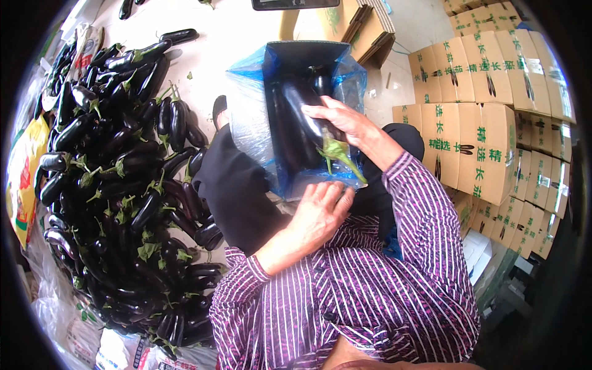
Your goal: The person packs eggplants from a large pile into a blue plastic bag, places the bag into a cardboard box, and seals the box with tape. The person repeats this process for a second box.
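Observation:
Between my knees stands an open cardboard box lined with blue plastic film (249, 111), with several dark eggplants lying lengthwise in it. My right hand (344, 121) is over the box's right side, its fingers and thumb around a glossy eggplant (300, 99) whose green stem (340, 152) points toward me. My left hand (323, 203) rests at the near edge of the box, fingers bent over the film; whether it grips the edge cannot be told. The undersides of both hands' fingers are partly hidden.
A large heap of eggplants (125, 185) covers the floor at my left. Stacked printed cartons (471, 143) stand at the right. Flattened cardboard (370, 32) leans beyond the box, near a dark-edged device (296, 3) at the top. Plastic sacks (27, 180) lie along the left rim.

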The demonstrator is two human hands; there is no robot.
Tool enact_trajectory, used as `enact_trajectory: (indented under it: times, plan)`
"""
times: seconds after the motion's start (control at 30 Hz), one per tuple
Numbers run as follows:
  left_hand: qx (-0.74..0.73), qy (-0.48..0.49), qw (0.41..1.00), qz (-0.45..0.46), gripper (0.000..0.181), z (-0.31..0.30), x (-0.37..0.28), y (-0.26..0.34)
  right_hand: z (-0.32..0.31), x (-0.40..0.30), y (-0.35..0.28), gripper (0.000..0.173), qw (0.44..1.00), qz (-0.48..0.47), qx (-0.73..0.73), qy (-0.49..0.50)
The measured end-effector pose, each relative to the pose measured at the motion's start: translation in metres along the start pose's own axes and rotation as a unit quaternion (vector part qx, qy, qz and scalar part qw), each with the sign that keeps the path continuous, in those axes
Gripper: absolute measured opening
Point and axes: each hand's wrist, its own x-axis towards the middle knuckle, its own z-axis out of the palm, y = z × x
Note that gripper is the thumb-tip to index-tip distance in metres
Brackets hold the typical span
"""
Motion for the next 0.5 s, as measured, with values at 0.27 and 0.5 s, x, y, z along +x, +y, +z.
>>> enact_trajectory:
  times: [0.27,0.5]
  plan:
    - [0.023,0.063,0.996,0.059,0.049,0.025,0.002,-0.003,0.052,0.078,0.082,0.100,0.893,-0.215,-0.364,0.157]
    - [-0.069,0.050,0.995,0.050,0.045,0.003,-0.012,-0.002,0.055,0.069,0.073,0.100,0.892,-0.234,-0.372,0.103]
